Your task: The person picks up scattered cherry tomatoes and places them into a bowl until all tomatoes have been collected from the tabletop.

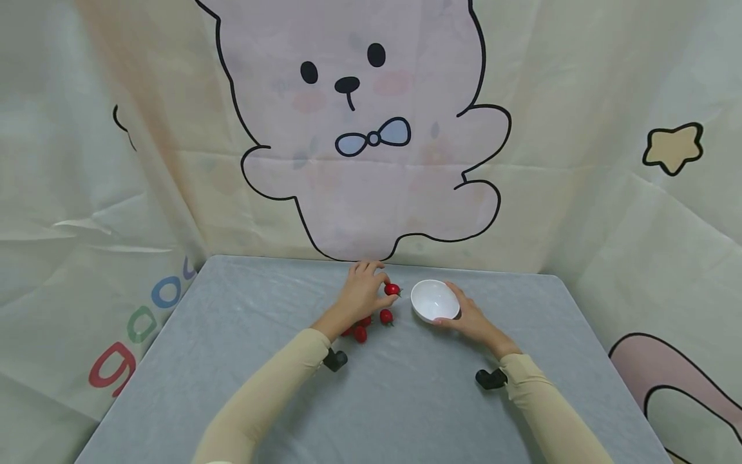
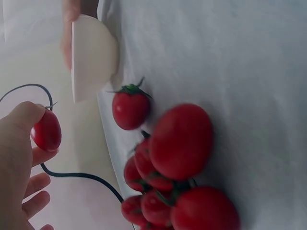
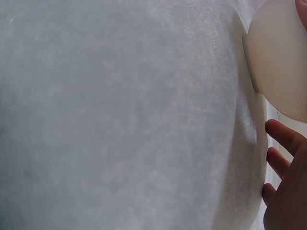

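Observation:
My left hand pinches a red cherry tomato between thumb and fingertip, a little to the left of a white bowl. The other fingers of that hand are spread. My right hand grips the bowl's right side, thumb at the near rim and a finger at the far side. The bowl faces up, and no tomato shows inside it. A single cherry tomato lies under the left hand, close to the bowl. Several more cherry tomatoes sit bunched beside it, partly hidden by the left hand in the head view.
A pale blue-grey cloth covers the table. Behind it hangs a curtain with a printed bear, and more printed cloth hangs at both sides. Black wrist mounts stick out from both wrists just above the table.

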Demonstrator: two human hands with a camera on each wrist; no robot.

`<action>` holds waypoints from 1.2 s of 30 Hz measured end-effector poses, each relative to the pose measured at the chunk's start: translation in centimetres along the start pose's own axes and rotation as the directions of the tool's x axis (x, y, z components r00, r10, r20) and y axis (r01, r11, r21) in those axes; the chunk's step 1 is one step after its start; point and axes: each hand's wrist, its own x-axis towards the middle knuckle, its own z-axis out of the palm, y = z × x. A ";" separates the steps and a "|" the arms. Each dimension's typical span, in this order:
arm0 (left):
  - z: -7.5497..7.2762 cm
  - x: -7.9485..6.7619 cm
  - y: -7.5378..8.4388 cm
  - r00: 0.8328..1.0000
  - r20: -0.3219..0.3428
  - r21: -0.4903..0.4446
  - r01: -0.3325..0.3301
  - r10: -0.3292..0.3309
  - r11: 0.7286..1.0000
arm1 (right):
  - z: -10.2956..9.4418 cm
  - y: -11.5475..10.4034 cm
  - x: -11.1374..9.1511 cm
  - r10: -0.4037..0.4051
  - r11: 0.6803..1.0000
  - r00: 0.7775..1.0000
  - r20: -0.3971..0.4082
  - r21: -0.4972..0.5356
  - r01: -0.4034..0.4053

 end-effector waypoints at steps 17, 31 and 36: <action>1.4 3.3 3.8 0.997 0.026 0.042 -0.073 0.072 0.996 | 0.0 -0.4 0.2 0.064 0.998 0.997 0.037 -0.008 -0.064; 4.1 4.4 5.8 0.987 0.121 0.109 -0.116 0.102 0.987 | -0.2 -0.4 0.0 0.045 0.999 0.998 0.034 -0.008 -0.045; 4.5 4.4 6.0 0.986 0.128 0.116 -0.123 0.108 0.986 | -0.2 -0.4 0.0 0.048 0.999 0.998 0.033 -0.019 -0.048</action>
